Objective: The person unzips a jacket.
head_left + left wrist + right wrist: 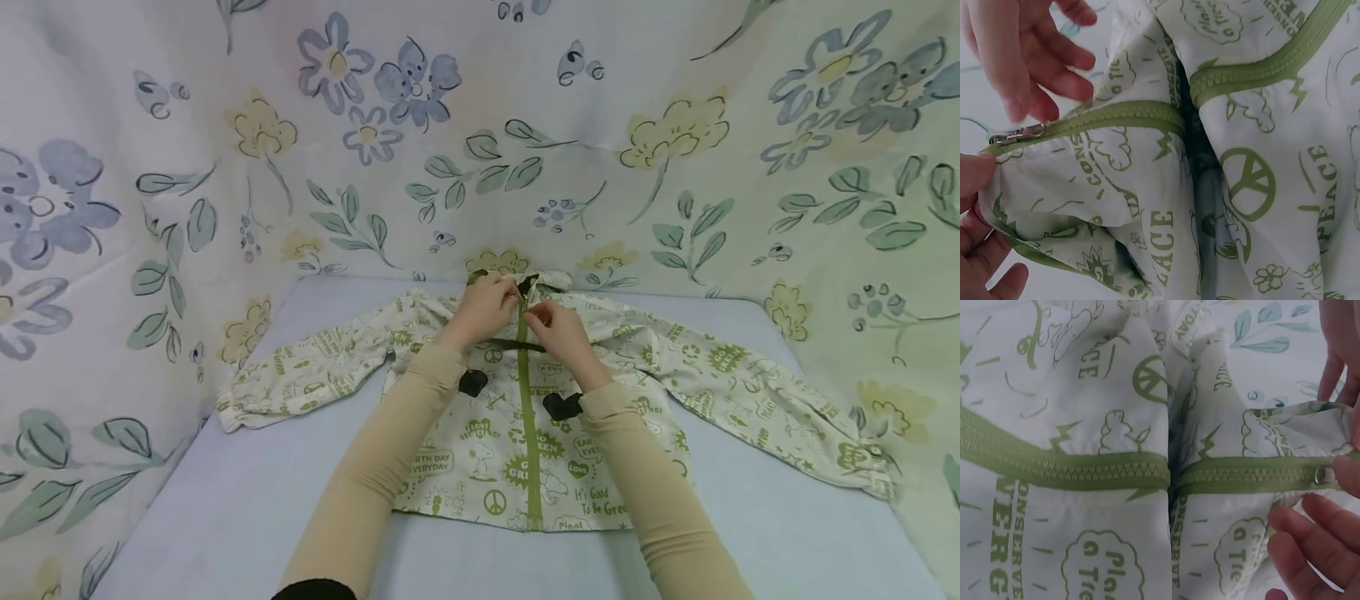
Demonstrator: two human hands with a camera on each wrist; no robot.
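Observation:
A white jacket (495,433) with green print lies front up, arms spread, its green zipper (529,433) closed down the middle. My left hand (483,308) is at the collar; in the left wrist view its thumb and fingers (982,219) pinch the collar's edge beside the top of the zipper. Close by on the other side is my right hand (558,333). Its loosely bent fingers (1054,62) hover by the metal zipper pull (1016,134), with nothing seen between them. The right wrist view shows the right hand (1316,544) next to the pull (1320,474), the cloth folded across the chest.
Dark heart-shaped patches (562,406) sit on the jacket's front. The sleeves reach out left (307,367) and right (757,400) over the pale table (247,508). A floral curtain (465,150) hangs behind and at both sides.

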